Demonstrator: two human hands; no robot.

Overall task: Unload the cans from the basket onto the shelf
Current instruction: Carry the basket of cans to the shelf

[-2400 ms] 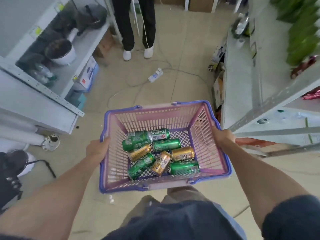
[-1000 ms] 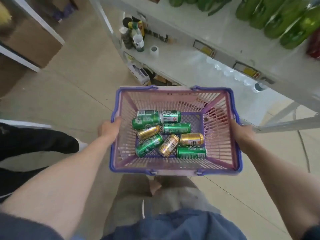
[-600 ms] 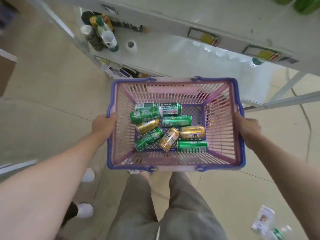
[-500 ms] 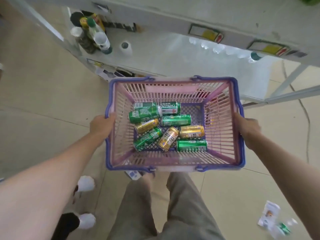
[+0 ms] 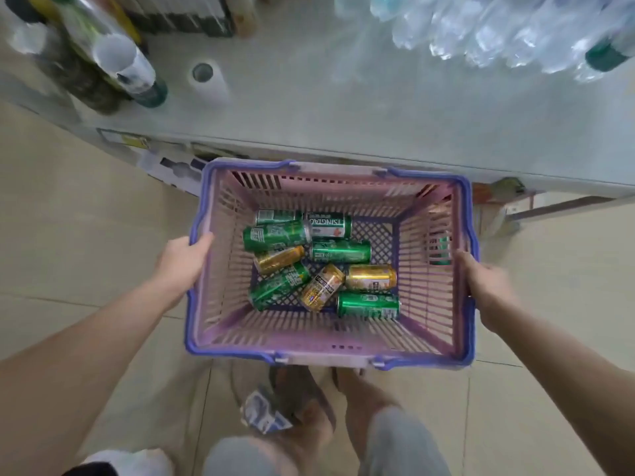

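Note:
A pink basket (image 5: 330,341) with a purple rim hangs in front of me, just below a grey shelf (image 5: 343,108). Several cans lie on their sides in its bottom: green ones such as a green can (image 5: 340,251) and gold ones such as a gold can (image 5: 371,277). My left hand (image 5: 184,261) grips the basket's left rim. My right hand (image 5: 484,286) grips the right rim. The basket's far edge nearly meets the shelf's front edge.
On the shelf stand dark and white-capped bottles (image 5: 127,70) at the left, a small white roll (image 5: 208,80), and several clear water bottles (image 5: 498,32) at the right. A crumpled packet (image 5: 264,412) lies on the tiled floor by my feet.
I have turned to the shelf and come close to it. The view now looks straight down, and the basket sits right at the shelf's front edge. Both hands keep their grip.

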